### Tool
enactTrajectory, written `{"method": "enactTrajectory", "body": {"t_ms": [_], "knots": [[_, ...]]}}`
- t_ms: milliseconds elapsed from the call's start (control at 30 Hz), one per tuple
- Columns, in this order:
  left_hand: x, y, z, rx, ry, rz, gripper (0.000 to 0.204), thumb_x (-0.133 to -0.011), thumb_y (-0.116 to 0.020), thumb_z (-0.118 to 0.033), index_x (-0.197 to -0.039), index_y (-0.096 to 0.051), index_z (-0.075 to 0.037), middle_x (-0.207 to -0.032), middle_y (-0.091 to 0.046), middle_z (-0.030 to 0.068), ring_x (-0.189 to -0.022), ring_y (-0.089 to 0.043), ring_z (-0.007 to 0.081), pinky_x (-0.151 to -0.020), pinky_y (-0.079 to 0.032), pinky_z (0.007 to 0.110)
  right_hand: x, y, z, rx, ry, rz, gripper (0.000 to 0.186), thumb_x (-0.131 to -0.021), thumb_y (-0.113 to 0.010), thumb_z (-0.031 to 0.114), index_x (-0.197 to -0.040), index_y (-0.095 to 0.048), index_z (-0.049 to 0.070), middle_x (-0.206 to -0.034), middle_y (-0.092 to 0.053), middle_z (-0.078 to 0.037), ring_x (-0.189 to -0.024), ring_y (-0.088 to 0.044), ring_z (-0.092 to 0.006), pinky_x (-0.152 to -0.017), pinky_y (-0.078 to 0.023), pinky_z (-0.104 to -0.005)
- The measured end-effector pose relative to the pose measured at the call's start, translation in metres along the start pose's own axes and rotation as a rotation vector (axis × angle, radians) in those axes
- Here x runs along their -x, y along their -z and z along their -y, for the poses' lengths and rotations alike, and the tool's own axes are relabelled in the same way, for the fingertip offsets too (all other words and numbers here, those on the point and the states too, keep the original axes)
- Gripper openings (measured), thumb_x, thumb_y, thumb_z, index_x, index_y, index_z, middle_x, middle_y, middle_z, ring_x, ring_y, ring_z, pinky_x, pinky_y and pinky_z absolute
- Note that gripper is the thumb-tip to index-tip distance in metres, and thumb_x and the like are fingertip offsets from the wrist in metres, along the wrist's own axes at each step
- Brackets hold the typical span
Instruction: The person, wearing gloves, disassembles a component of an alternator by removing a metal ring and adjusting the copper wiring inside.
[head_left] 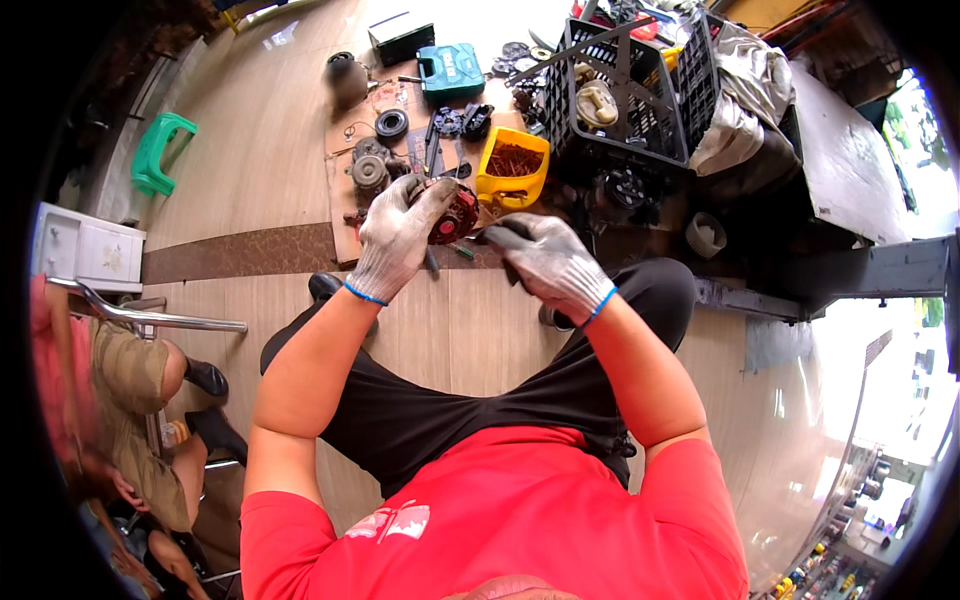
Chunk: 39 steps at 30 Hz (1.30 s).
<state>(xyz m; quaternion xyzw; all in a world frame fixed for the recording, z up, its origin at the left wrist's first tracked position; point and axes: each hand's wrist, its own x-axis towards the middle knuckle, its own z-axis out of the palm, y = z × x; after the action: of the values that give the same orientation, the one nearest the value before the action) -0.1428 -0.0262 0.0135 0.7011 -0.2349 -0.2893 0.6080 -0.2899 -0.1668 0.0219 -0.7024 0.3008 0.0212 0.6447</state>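
Observation:
My left hand (392, 235), in a grey-stained white knit glove with a blue cuff edge, grips a round dark-red and black machine part (458, 218) above the cardboard. Just right of that part, my gloved right hand (552, 262) is closed, its dark fingertips close to the part's edge. A thin dark end shows between them, too small to name. Beyond my hands stands a cut-open yellow container (512, 193) with reddish-brown bits in it. Greasy round metal parts (372, 170) lie left of it on the cardboard sheet (343, 238).
A teal tool case (450, 72) and a black ring-shaped part (391, 124) lie farther off. At the right stand a black plastic crate (625, 152) and a metal-legged table (865, 270). A green stool (158, 150) is far left; a seated person's knee (140, 375) is at the left.

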Motion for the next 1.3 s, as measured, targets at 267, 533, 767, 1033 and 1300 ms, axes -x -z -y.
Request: {"method": "enactTrajectory", "body": {"t_ms": [267, 533, 767, 1033, 1300], "knots": [[-0.012, 0.010, 0.011, 0.581, 0.328, 0.175, 0.031, -0.103, -0.063, -0.034, -0.112, -0.062, -0.005, -0.101, -0.071, 0.0081, -0.090, -0.072, 0.0183, -0.079, -0.063, 0.036, -0.025, 0.032, -0.050, 0.484, 0.507, 0.092, 0.018, -0.098, -0.063, 0.015, -0.108, -0.073, 0.003, -0.072, -0.062, -0.002, -0.062, -0.055, -0.0081, -0.054, -0.043, -0.0265], [-0.022, 0.002, 0.023, 0.659, 0.255, -0.150, 0.043, -0.099, -0.068, -0.043, -0.115, -0.064, -0.004, -0.107, -0.070, 0.0057, -0.088, -0.070, 0.0136, -0.071, -0.058, 0.027, 0.033, -0.018, -0.029, 0.187, -0.021, 0.415, 0.033, -0.102, -0.053, 0.031, -0.110, -0.074, 0.006, -0.062, -0.057, -0.005, -0.054, -0.053, -0.0132, -0.052, -0.043, -0.0309], [-0.016, 0.015, 0.005, 0.043, 0.024, -0.028, 0.043, -0.100, -0.067, -0.040, -0.113, -0.066, 0.000, -0.099, -0.069, 0.0042, -0.089, -0.066, 0.0090, -0.078, -0.057, 0.027, 0.064, 0.049, 0.009, 0.790, 0.852, -0.029, 0.020, -0.099, -0.061, 0.017, -0.109, -0.074, 0.005, -0.073, -0.063, -0.007, -0.062, -0.060, -0.0128, -0.056, -0.048, -0.0296], [-0.025, 0.025, 0.020, 0.710, 0.298, 0.180, 0.033, -0.100, -0.067, -0.033, -0.111, -0.063, -0.002, -0.098, -0.072, 0.0082, -0.081, -0.074, 0.0200, -0.063, -0.064, 0.037, 0.053, 0.114, -0.018, 0.624, 0.342, -0.202, 0.027, -0.083, -0.061, 0.004, -0.108, -0.071, 0.001, -0.101, -0.069, -0.020, -0.090, -0.069, -0.0350, -0.077, -0.056, -0.0372], [-0.038, 0.017, 0.018, 0.973, 0.278, -0.277, 0.028, -0.103, -0.060, -0.040, -0.117, -0.061, -0.015, -0.100, -0.070, 0.0090, -0.082, -0.072, 0.0277, -0.065, -0.060, 0.045, 0.136, 0.096, -0.084, 0.813, 0.444, 0.021, 0.030, -0.074, -0.064, 0.003, -0.103, -0.070, 0.002, -0.099, -0.069, -0.016, -0.088, -0.070, -0.0358, -0.076, -0.059, -0.0404]]}}
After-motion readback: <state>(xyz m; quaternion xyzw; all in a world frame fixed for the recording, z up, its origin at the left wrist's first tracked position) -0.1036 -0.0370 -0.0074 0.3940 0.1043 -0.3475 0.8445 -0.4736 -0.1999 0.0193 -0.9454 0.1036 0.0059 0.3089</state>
